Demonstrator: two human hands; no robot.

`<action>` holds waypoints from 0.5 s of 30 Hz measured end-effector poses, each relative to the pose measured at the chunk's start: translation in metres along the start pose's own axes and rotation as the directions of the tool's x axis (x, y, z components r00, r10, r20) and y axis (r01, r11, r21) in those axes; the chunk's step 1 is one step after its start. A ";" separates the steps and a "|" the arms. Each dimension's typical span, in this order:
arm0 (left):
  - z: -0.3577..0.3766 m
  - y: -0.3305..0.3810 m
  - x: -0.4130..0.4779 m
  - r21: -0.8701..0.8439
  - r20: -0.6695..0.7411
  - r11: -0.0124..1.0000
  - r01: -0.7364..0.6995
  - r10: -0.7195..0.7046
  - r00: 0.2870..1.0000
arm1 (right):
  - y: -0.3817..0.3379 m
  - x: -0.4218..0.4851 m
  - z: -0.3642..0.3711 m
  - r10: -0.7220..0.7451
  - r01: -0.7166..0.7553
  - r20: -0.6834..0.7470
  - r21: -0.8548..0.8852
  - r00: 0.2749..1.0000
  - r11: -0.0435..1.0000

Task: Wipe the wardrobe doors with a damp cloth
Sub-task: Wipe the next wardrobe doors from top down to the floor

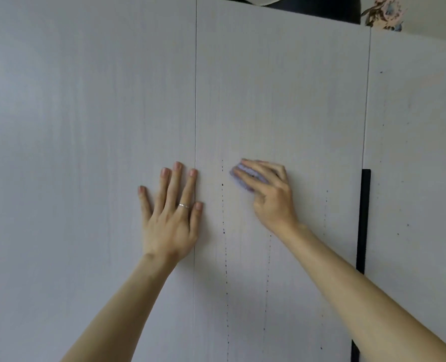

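Wiping | right hand (268,197) gripped purple cloth (243,176), fingers bent over it, against middle wardrobe door (282,100) | left hand (169,220) lay flat, fingers spread, across door seam (195,100).

A home, likely a bedroom: tall pale wood-grain wardrobe doors (282,87) fill the view, one with a long black handle (363,220), and floral fabric (385,13) shows above them.
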State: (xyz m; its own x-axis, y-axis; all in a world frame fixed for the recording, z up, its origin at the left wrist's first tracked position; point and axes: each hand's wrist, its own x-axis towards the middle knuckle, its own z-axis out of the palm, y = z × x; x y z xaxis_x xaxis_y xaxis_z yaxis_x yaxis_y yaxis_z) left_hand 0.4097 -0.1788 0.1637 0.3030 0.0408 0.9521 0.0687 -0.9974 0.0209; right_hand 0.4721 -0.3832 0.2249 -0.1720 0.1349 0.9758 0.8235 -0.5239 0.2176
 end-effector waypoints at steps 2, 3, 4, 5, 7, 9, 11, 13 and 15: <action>0.002 -0.001 -0.001 0.026 -0.015 1.000 -0.010 0.011 1.000 | 0.007 0.053 0.008 0.093 -0.094 -0.029 -0.015 0.995 0.995; 0.004 0.000 -0.001 0.031 -0.019 0.999 -0.011 0.012 1.000 | 0.008 0.074 0.013 0.140 -0.141 -0.042 -0.012 0.989 0.990; 0.004 -0.001 0.000 0.032 -0.027 0.999 -0.015 0.016 1.000 | 0.007 0.089 0.019 0.176 -0.177 -0.057 -0.017 0.983 0.984; 0.005 -0.001 0.000 0.034 -0.035 0.999 -0.021 0.022 0.999 | 0.004 0.098 0.025 0.198 -0.200 -0.068 -0.026 0.978 0.980; 0.005 -0.002 0.001 0.039 -0.055 0.999 -0.028 0.030 0.998 | -0.005 0.094 0.031 0.193 -0.196 -0.065 -0.043 0.979 0.980; 0.005 -0.003 0.001 0.035 -0.066 0.999 -0.029 0.031 0.997 | -0.014 0.064 0.032 0.096 -0.098 -0.051 -0.055 0.994 0.994; 0.005 -0.003 0.000 0.026 -0.080 0.999 -0.033 0.035 0.996 | -0.025 0.013 0.029 -0.018 0.018 -0.023 -0.036 1.000 0.999; 0.005 -0.003 0.000 0.014 -0.087 0.999 -0.036 0.037 0.995 | -0.036 -0.036 0.024 -0.086 0.087 0.047 -0.026 0.995 0.996; 0.004 -0.002 0.000 0.017 -0.085 0.999 -0.030 0.031 0.996 | -0.036 -0.050 0.018 -0.134 0.136 0.098 -0.016 0.986 0.991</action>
State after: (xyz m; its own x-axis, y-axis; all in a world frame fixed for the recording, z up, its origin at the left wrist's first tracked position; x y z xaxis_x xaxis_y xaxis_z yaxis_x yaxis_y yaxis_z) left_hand 0.4139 -0.1767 0.1625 0.2235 0.0043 0.9747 0.0754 -0.9971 -0.0129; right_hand 0.4605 -0.3562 0.1682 -0.2273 0.2854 0.9311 0.7835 -0.5142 0.3489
